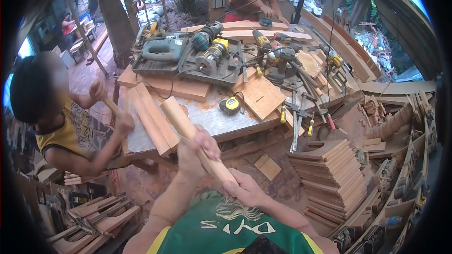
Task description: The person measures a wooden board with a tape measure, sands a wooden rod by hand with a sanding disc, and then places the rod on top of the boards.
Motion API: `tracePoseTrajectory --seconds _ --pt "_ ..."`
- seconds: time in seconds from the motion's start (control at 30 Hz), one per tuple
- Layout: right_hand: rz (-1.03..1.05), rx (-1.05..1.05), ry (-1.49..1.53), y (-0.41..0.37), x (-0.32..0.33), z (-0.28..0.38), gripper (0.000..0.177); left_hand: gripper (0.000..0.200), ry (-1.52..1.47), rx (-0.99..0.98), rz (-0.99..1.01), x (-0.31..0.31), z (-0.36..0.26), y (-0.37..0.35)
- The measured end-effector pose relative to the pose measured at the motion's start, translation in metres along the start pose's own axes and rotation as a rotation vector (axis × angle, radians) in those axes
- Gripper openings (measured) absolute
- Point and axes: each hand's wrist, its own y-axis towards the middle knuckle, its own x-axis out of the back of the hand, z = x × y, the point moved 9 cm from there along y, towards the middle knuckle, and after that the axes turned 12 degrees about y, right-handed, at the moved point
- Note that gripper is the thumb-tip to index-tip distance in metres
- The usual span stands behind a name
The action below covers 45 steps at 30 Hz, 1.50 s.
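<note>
A long, smooth wooden piece (180, 121) slants from near my chest out over the workbench. My left hand (201, 148) wraps around its middle, fingers closed over the top. At the near end, my right hand (245, 188) grips it with the thumb along the wood. Beyond it, two wooden boards (149, 116) lie side by side on the metal-topped workbench (212, 121). A yellow and black tape measure (230, 106) rests on the bench to the right of the held piece.
Toolcases with a jigsaw (162, 49) and a router (214, 55) stand across the bench. Drills (282, 59) and clamps (301, 108) crowd its right side. Stacked boards (329, 174) rise at my right. Co-workers stand at left, holding a wooden piece (113, 106), and behind the bench.
</note>
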Motion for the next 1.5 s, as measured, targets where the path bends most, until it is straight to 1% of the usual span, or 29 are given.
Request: tracePoseTrajectory --seconds 0.03,0.07,0.13,0.17,0.2,0.23,0.3,0.4,0.47,0.5,0.53,0.57,0.63,0.67,0.73,0.77,0.83,0.87,0.97,1.0,1.07,1.1,1.13,1.17,1.23,1.27,1.37,1.4,1.5 --pt "0.001 -0.012 -0.011 0.001 0.0 0.0 0.045 0.016 -0.059 -0.002 -0.013 0.009 -0.016 0.011" --pt "-0.02 0.064 -0.06 -0.003 -0.001 0.0 0.046 0.015 -0.114 -0.001 -0.022 0.016 -0.031 0.018" --pt "-0.062 0.217 -0.182 -0.015 0.0 0.002 0.048 0.015 -0.116 -0.034 0.004 0.021 -0.054 0.026" --pt "-0.098 0.212 -0.211 -0.016 0.006 0.002 0.049 0.014 -0.122 -0.05 0.01 0.022 -0.058 0.026" --pt "-0.137 0.203 -0.227 -0.015 0.007 0.011 0.05 0.016 -0.285 0.072 -0.061 0.024 -0.024 0.018" --pt "-0.178 0.199 -0.244 -0.012 0.009 0.02 0.051 0.019 -0.054 0.079 0.046 0.006 0.002 0.008" --pt "-0.211 0.196 -0.224 -0.01 0.013 0.026 0.049 0.022 0.183 0.043 -0.017 -0.019 0.028 -0.011" --pt "-0.208 0.262 -0.29 -0.022 0.016 0.016 0.049 0.017 0.07 0.02 0.05 0.011 -0.005 0.009" --pt "-0.218 0.339 -0.357 -0.034 0.016 0.008 0.049 0.017 -0.032 -0.085 -0.042 0.017 -0.047 0.027" --pt "-0.247 0.332 -0.351 -0.032 0.016 0.014 0.049 0.017 -0.08 -0.123 -0.093 0.019 -0.058 0.027" --pt "-0.285 0.325 -0.339 -0.027 0.016 0.026 0.049 0.02 -0.418 0.104 -0.137 0.012 -0.015 0.016" --pt "-0.322 0.328 -0.338 -0.023 0.019 0.034 0.049 0.023 0.061 0.017 0.03 -0.009 0.003 0.007" --pt "-0.303 0.288 -0.367 -0.025 0.021 0.033 0.049 0.026 0.232 -0.072 0.039 -0.028 0.014 -0.006" --pt "-0.288 0.267 -0.376 -0.025 0.02 0.03 0.049 0.025 0.117 -0.063 0.039 -0.018 0.001 0.003" --pt "-0.139 0.225 -0.262 -0.037 0.016 0.008 0.048 0.027 -0.111 -0.04 0.03 0.013 -0.036 0.023" --pt "-0.062 0.209 -0.214 -0.039 0.017 0.002 0.047 0.027 -0.17 -0.025 0.021 0.009 -0.034 0.023" --pt "0.033 0.07 0.172 -0.026 0.011 -0.005 0.047 0.027 -0.265 0.044 0.001 -0.01 -0.021 0.017" --pt "0.077 0.006 0.361 -0.022 0.006 -0.008 0.047 0.027 -0.103 0.1 0.052 -0.024 0.003 0.007" --pt "0.185 -0.057 0.62 -0.025 -0.001 -0.015 0.049 0.028 0.05 0.002 0.051 -0.023 -0.01 0.006" --pt "0.273 -0.107 0.74 -0.031 -0.009 -0.025 0.05 0.027 0.0 -0.063 0.132 -0.01 -0.037 0.018" --pt "0.451 -0.21 0.965 -0.046 -0.013 -0.043 0.052 0.027 -0.241 -0.087 0.131 -0.009 -0.051 0.025" --pt "0.485 -0.217 1.027 -0.041 -0.022 -0.037 0.051 0.028 -0.35 -0.074 0.131 -0.008 -0.055 0.023" --pt "0.514 -0.22 1.086 -0.032 -0.03 -0.024 0.051 0.027 -0.309 -0.078 0.299 -0.028 -0.042 0.015" --pt "0.542 -0.23 1.122 -0.029 -0.03 -0.013 0.05 0.026 -0.255 -0.085 0.307 -0.03 -0.042 0.014" --pt "0.194 0.074 0.341 -0.026 -0.001 -0.002 0.05 0.025 -0.146 -0.111 0.309 -0.029 -0.051 0.011" --pt "0.029 0.219 -0.045 -0.029 0.009 0.009 0.05 0.021 -0.167 -0.144 0.215 -0.019 -0.067 0.015" --pt "-0.3 0.531 -0.561 -0.044 0.018 0.032 0.05 0.017 -0.066 -0.172 0.008 0.015 -0.08 0.02" --pt "-0.301 0.506 -0.494 -0.043 0.015 0.028 0.05 0.018 0.039 -0.191 -0.149 0.024 -0.074 0.017" --pt "-0.28 0.444 -0.343 -0.036 0.017 0.025 0.05 0.021 0.179 -0.264 -0.301 0.018 -0.069 0.004"
